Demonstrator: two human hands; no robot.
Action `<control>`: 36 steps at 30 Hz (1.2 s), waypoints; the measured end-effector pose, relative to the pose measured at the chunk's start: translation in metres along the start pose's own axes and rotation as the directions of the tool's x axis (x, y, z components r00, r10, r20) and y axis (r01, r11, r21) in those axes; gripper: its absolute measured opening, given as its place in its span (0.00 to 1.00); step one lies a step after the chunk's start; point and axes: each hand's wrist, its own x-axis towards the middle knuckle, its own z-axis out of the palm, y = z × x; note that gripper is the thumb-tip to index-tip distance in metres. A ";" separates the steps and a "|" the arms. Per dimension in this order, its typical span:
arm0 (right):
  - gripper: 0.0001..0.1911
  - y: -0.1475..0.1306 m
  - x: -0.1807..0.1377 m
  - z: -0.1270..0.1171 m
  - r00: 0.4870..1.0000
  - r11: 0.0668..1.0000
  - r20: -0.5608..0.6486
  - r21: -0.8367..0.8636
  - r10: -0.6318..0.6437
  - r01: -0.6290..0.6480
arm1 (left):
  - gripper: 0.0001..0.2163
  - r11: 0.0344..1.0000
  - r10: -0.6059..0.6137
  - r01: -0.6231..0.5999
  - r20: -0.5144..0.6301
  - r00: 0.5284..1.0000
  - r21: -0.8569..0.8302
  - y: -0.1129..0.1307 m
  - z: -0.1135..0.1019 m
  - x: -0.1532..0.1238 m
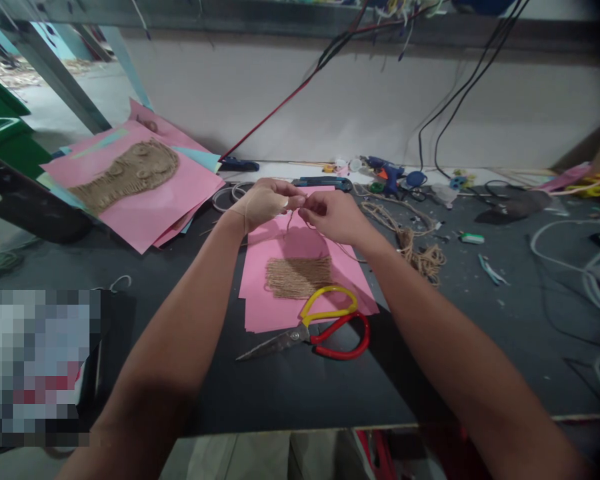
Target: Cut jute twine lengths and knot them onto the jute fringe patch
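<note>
A person's left hand [267,205] and right hand [333,217], each grip pinched on thin twine [291,223], above the far half of pink sheets [257,283], twine mat [297,277] beneath, scissors [300,333] toward the front edge of the bench [260,400].

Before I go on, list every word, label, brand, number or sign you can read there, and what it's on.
No text can be read anywhere in this view.
Scissors: no lettering can be made out.
Pink sheets: no printing visible.
Blue cutter: any marking is too small to read.
Green-and-white item: too small and blurred.
Pixelated area at left: masked, nothing legible.
</note>
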 end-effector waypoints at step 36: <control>0.11 -0.003 0.000 0.003 0.998 0.998 -0.067 -0.055 -0.008 0.004 | 0.05 0.993 0.089 -0.083 -0.064 0.994 0.089 0.006 0.001 -0.003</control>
